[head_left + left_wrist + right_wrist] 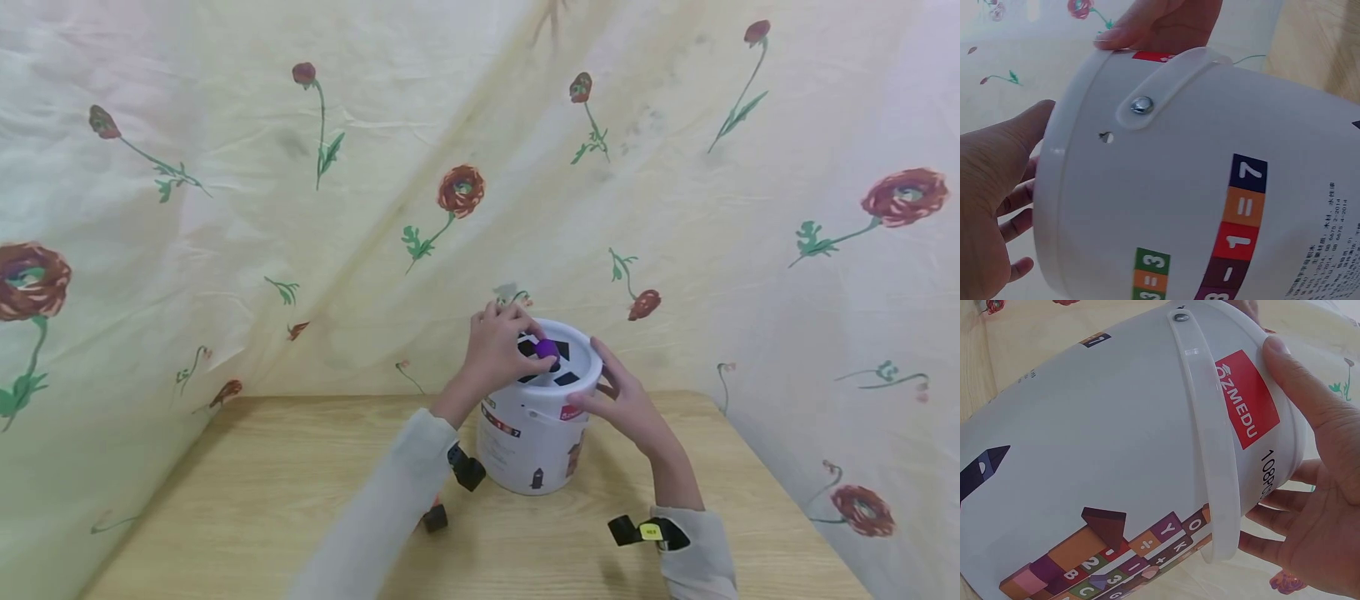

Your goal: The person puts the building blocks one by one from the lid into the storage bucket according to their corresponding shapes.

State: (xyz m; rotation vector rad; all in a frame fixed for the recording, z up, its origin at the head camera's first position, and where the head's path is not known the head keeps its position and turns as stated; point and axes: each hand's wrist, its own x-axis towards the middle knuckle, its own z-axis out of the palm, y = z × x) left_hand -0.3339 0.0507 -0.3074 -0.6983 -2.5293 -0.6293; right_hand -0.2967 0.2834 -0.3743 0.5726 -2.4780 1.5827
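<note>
A white plastic bucket [534, 442] stands upright on the wooden table [247, 492]. Its lid [577, 367] has dark shape-cut holes, and its wall carries coloured number and letter prints [1241, 219] and a red label [1244, 400]. My left hand [498, 346] reaches over the lid and pinches a small purple piece [546, 347] that sits on the lid among the holes. My right hand [626, 400] grips the bucket's rim on the right side, thumb [1297, 381] on the wall and fingers past the lid's edge. The white handle band [1210, 444] lies flat against the wall.
A cream cloth printed with red flowers [461, 190] hangs close behind and on both sides of the table. The table's right edge [780, 492] runs near my right forearm. Black wrist mounts [467, 468] sit on both sleeves.
</note>
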